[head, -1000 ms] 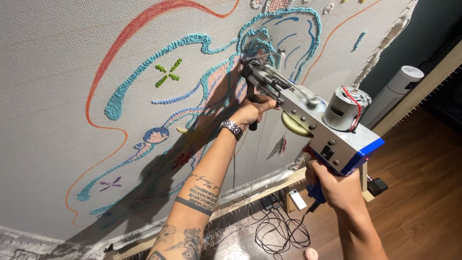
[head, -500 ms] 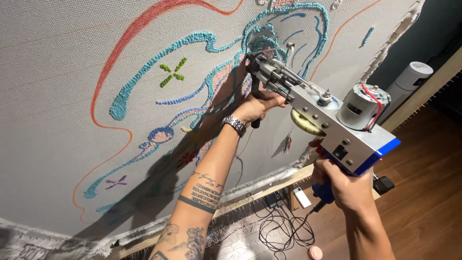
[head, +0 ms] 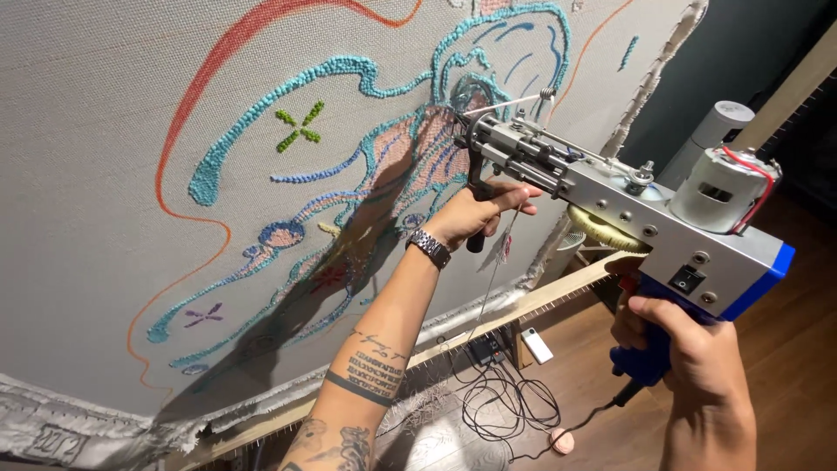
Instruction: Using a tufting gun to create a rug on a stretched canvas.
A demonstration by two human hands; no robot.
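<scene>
A silver and blue tufting gun [head: 645, 205] points at a stretched grey cloth [head: 105, 157] that bears teal, pink and orange tufted lines. My left hand [head: 475, 214], with a wristwatch on the wrist, is closed around the gun's black front handle just below the needle end. My right hand [head: 684, 344] wraps around the blue rear grip. The needle tip sits close to the teal and pink tufted patch [head: 436, 144]; contact is unclear. A thin yarn strand hangs below the front of the gun.
The cloth is stretched on a wooden frame [head: 523, 305] whose lower bar runs diagonally. Black cables [head: 506, 401] lie coiled on the wooden floor beneath it, beside a small white device [head: 538, 345]. A white cylinder [head: 711, 131] stands at the right behind the frame.
The gun and both hands have shifted right and slightly down in the view. The needle end has stayed near the teal and pink tufted patch.
</scene>
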